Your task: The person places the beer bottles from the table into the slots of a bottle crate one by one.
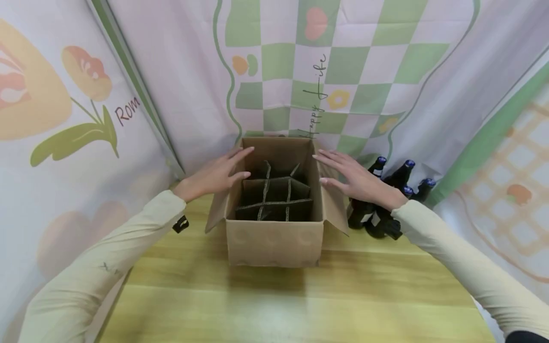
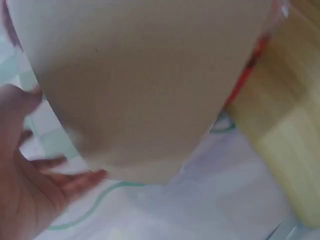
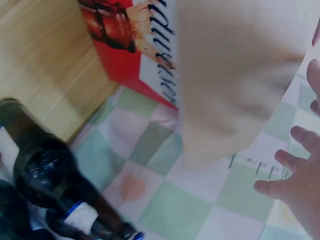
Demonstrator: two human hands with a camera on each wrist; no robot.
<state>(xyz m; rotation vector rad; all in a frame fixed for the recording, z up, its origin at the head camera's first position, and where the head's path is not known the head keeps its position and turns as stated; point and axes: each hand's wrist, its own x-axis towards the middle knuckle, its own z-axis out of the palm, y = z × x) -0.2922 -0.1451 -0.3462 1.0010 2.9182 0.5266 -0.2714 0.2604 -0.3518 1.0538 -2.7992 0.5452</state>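
Observation:
A cardboard box (image 1: 274,243) stands upright on the table with its top open. Inside it, a cardboard divider (image 1: 264,190) splits the space into several cells. My left hand (image 1: 216,174) is at the box's left rim, fingers extended over the edge. Across from it, my right hand (image 1: 356,176) reaches to the right rim with spread, nearly straight fingers. The left side flap (image 1: 216,209) and the right side flap (image 1: 336,205) hang outward below the hands. In the right wrist view, the box's printed red side (image 3: 115,55) shows beside the plain flap (image 3: 230,85).
Several dark glass bottles (image 1: 399,176) with blue caps are grouped right of the box, below my right forearm. A patterned curtain (image 1: 279,62) hangs directly behind the box, and more cloth covers both sides. The wooden table (image 1: 274,305) extends in front.

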